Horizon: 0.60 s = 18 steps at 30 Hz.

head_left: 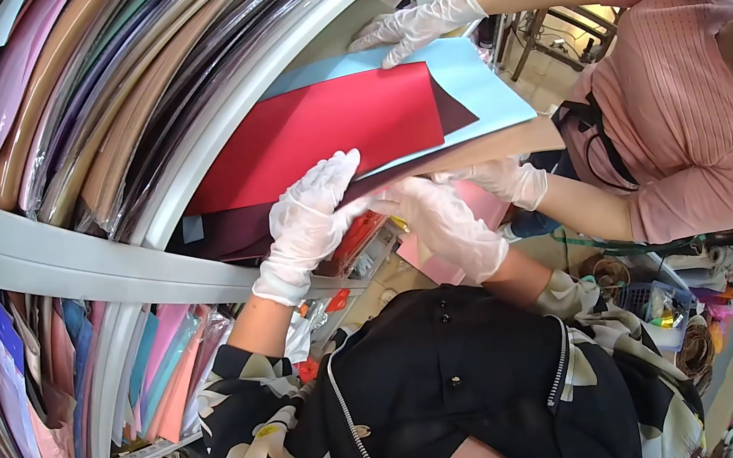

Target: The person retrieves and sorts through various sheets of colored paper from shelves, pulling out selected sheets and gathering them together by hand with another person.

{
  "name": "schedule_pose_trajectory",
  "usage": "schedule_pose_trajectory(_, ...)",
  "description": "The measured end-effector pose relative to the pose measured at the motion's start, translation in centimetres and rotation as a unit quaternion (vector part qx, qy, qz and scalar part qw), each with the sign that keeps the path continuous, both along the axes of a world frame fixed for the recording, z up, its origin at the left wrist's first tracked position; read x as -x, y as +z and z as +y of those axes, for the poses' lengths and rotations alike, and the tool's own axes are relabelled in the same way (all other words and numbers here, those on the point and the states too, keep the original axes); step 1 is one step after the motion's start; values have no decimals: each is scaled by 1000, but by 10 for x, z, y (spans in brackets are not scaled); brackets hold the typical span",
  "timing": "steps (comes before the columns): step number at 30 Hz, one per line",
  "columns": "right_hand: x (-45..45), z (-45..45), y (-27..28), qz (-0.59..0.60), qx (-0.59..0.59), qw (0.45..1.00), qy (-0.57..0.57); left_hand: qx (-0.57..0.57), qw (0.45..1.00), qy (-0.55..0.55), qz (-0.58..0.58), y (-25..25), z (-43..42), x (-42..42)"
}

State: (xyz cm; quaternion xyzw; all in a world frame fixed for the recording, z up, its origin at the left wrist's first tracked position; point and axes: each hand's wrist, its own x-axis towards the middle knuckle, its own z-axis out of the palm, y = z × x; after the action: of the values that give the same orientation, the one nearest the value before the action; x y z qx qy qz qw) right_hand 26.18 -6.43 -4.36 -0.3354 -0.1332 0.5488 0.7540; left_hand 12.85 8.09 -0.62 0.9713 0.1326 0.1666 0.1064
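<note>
A stack of coloured wrapping paper sheets lies partly in a shelf slot, with a red sheet (321, 126) on top and a light blue sheet (483, 86) and dark maroon and tan sheets around it. My left hand (304, 224), in a thin white glove, grips the stack's near edge, fingers over the red sheet. Close beside it, my gloved right hand (448, 226) is closed at the same edge; its fingertips are partly hidden under the sheets. A co-worker's gloved hand (421, 28) presses on the far side, and their other hand (512, 182) holds the tan corner.
White curved shelving (83, 255) on the left holds several rows of upright wrapping sheets (108, 107). A co-worker in a pink top (670, 85) stands at the right. Baskets (692, 345) and shop goods crowd the lower right, and a pink sheet (433, 257) hangs beneath the hands.
</note>
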Motion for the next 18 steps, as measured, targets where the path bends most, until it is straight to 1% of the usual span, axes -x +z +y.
schedule_pose_trajectory(1, -3, -5, -2, -22, -18, 999, 40, -6, 1000, -1, 16, 7, -7, 0)
schedule_pose_trajectory(4, 6, -11, -13, 40, -57, 997, -29, -33, 998, 5, 52, 1, -12, -1)
schedule_pose_trajectory(5, 7, -11, -12, 41, -38, 998, -41, -41, 998, 4, 43, -2, -9, 0)
schedule_pose_trajectory(8, 6, -14, 4, -32, -21, 999, -19, -49, 999, 6, -4, -11, -3, -1)
schedule_pose_trajectory(11, 9, -23, 7, -47, -8, 999, -7, -27, 999, -1, -29, -9, -3, -2)
schedule_pose_trajectory(14, 11, -33, 7, -103, 23, 994, 40, -21, 999, -13, -41, -3, -11, 2)
schedule_pose_trajectory(15, 8, -37, -8, -162, 50, 983, 76, -27, 999, -20, -40, -2, -13, 3)
schedule_pose_trajectory(18, 8, -53, -9, -166, 37, 983, 62, -37, 998, -33, -30, 7, -25, 8)
